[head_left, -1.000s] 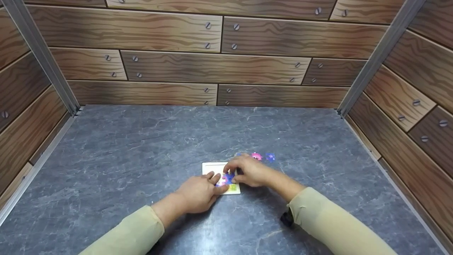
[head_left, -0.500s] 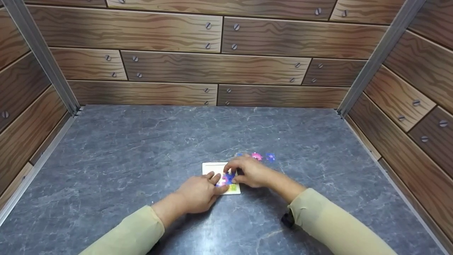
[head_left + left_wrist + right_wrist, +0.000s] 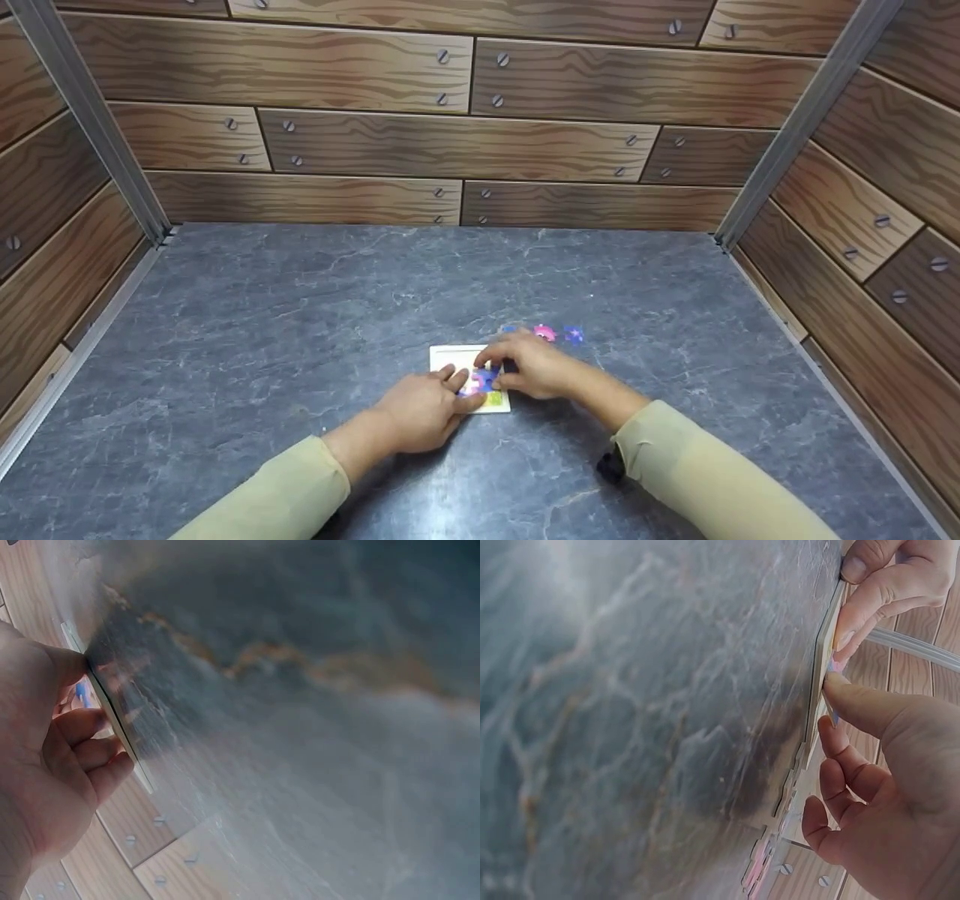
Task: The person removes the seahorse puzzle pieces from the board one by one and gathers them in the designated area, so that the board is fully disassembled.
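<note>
Left hand [image 3: 420,411] is pressing the puzzle board [image 3: 444,358], fingers spread; right hand [image 3: 541,367] is pinching a bluish piece [image 3: 834,718] at the board's right side.

I have wide free room on the grey tabletop [image 3: 300,300] beyond the board [image 3: 441,360], as far as the plank-patterned back wall [image 3: 375,142]. The left hand [image 3: 421,411] blocks the board's near-left part; the right hand [image 3: 536,366], pinching a puzzle piece [image 3: 835,717], blocks its right edge. Loose pieces [image 3: 544,333] lie just past that hand. I could reach the board's far-left corner from above, or enter between the left sleeve [image 3: 274,491] and right sleeve [image 3: 720,472].
</note>
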The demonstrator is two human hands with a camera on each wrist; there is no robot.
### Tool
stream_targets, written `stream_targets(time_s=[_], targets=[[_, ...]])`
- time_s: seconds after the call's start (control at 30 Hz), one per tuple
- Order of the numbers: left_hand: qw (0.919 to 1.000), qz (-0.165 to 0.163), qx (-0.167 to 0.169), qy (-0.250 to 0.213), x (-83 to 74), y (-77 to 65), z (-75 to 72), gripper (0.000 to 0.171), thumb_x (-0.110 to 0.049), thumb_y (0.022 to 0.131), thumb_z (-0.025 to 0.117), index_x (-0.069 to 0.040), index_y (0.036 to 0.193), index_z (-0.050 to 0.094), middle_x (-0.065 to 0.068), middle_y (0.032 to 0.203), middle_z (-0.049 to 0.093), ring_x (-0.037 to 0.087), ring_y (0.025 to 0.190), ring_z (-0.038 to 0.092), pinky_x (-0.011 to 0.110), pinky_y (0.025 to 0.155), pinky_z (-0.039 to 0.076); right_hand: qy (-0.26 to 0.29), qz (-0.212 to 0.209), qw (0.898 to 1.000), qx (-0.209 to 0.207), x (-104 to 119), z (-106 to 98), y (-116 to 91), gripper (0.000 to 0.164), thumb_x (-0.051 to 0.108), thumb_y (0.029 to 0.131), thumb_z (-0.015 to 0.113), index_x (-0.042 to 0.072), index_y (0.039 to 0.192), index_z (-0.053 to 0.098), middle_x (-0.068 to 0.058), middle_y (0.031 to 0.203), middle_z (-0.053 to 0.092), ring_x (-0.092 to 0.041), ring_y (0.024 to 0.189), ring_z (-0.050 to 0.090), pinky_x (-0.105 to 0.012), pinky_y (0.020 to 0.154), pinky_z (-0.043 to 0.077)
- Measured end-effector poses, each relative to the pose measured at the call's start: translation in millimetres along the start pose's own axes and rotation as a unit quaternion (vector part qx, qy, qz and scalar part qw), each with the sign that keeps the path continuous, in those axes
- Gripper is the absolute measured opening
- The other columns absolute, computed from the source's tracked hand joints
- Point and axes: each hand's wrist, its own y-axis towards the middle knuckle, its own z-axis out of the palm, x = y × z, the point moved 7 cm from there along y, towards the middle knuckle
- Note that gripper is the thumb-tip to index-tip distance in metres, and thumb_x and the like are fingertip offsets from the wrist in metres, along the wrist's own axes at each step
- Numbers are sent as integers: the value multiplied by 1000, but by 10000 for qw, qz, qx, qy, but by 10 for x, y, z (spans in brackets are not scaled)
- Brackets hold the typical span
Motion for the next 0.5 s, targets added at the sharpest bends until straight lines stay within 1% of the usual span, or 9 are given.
stream_targets(time_s=[0.2,0.3,0.5], targets=[[9999,-24,84,-55,-2,4,9,42,-29,109,56,-30,150,63,20,152,58,41,137,58,53,99,57,-49,63,9998,194,-8,2,-9,38,11,89,80,10,127,75,-10,113,72,-29,108,62,-50,99,48],[9999,-49,118,-43,1,3,6,42,-29,109,55,-30,150,62,19,152,58,41,138,58,54,99,57,-90,78,9996,264,-7,1,-1,40,13,89,80,10,129,75,-10,114,71,-29,110,63,-52,102,47],[10000,-7,73,-23,6,-1,4,41,-29,109,55,-30,150,63,20,152,58,41,137,58,54,98,58,-120,-8,9997,214,0,-7,11,40,13,89,81,10,128,75,-10,112,71,-28,108,64,-54,105,46]])
